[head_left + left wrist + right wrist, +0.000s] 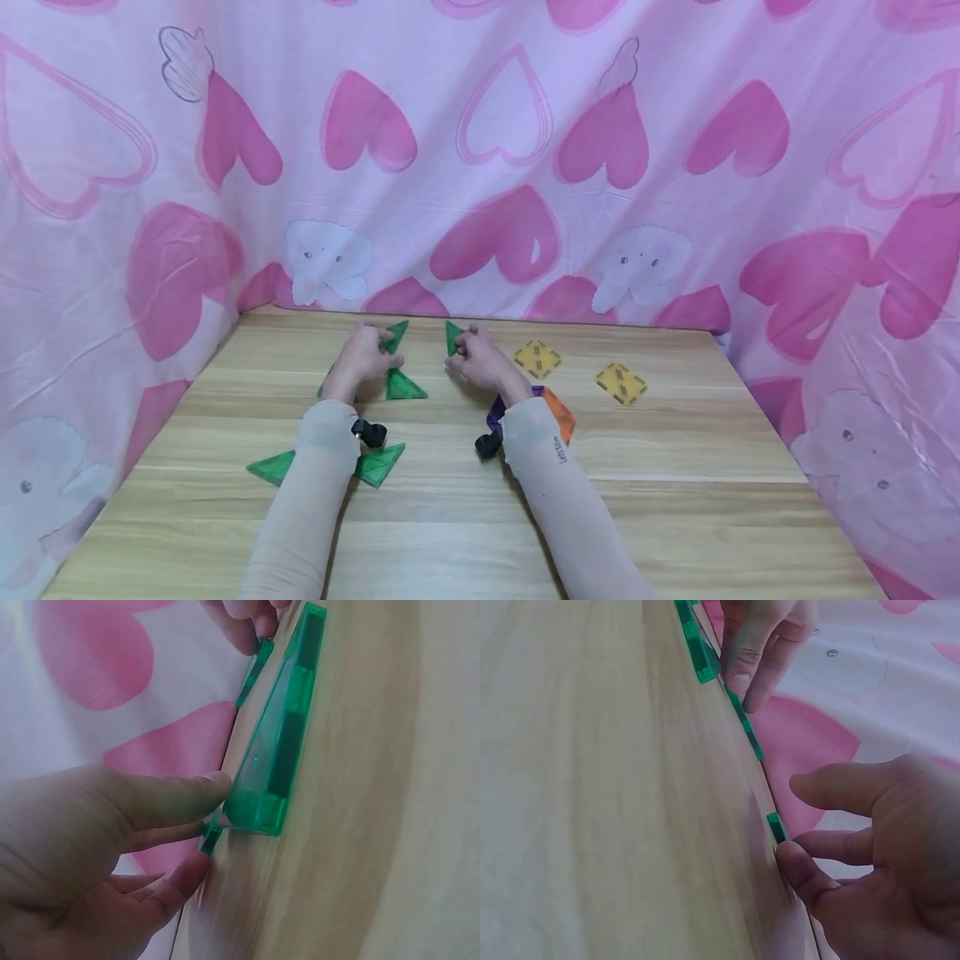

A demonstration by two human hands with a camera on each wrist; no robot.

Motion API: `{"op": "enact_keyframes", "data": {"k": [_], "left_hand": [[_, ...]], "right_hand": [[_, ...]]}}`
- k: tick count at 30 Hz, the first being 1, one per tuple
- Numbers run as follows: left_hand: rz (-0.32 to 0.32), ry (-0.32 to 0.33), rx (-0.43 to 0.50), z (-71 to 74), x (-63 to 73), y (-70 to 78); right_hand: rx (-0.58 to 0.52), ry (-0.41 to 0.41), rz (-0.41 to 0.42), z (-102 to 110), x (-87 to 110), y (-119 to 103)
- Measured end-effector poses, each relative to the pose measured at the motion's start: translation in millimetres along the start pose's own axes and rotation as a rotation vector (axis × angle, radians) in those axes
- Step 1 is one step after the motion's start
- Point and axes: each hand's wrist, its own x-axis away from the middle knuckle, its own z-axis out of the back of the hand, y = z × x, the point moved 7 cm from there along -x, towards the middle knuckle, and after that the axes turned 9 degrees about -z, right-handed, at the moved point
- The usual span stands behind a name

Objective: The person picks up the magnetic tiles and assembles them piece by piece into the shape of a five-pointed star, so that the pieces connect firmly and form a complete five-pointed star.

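My left hand [363, 354] pinches a green triangular tile [395, 337] at the table's far side. A second green triangle [406, 386] lies just in front of it, large in the left wrist view as a green tile [276, 742]. Farther right, my right hand [480, 360] has its fingertips at another upright-pointing green triangle [453, 335]. In the right wrist view that tile [777, 827] meets the lower fingers, while the thumb [832, 787] stays apart from it. A sliver of green tile [321, 390] shows beside my left wrist, mostly hidden.
Two yellow square tiles [537, 359] [622, 383] lie right of my right hand. Orange [560, 414] and purple [496, 411] pieces sit partly under my right wrist. Green triangles [272, 467] [381, 464] flank my left forearm. A heart-print curtain [487, 233] hangs behind the table.
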Motion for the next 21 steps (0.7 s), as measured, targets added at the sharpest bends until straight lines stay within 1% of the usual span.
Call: {"op": "enact_keyframes", "data": {"k": [3,8,11,16,21], "left_hand": [[0.001,0.000,0.000,-0.9,-1.6,0.9],[-0.012,0.000,0.016,-5.8,-5.3,7.3],[-0.048,0.005,0.010,-11.2,-7.9,14.2],[-0.115,-0.003,-0.018,-24.0,-12.9,25.3],[-0.143,-0.001,-0.036,-31.2,-12.4,33.3]], "right_hand": [[-0.002,0.017,0.014,1.0,-0.3,-1.0],[-0.006,0.026,0.019,2.3,-1.0,-2.3],[-0.006,0.026,0.021,2.7,-1.3,-3.4],[-0.004,0.016,0.044,0.8,-2.1,-5.0],[-0.008,0.001,0.059,-2.7,-4.1,-5.4]]}}
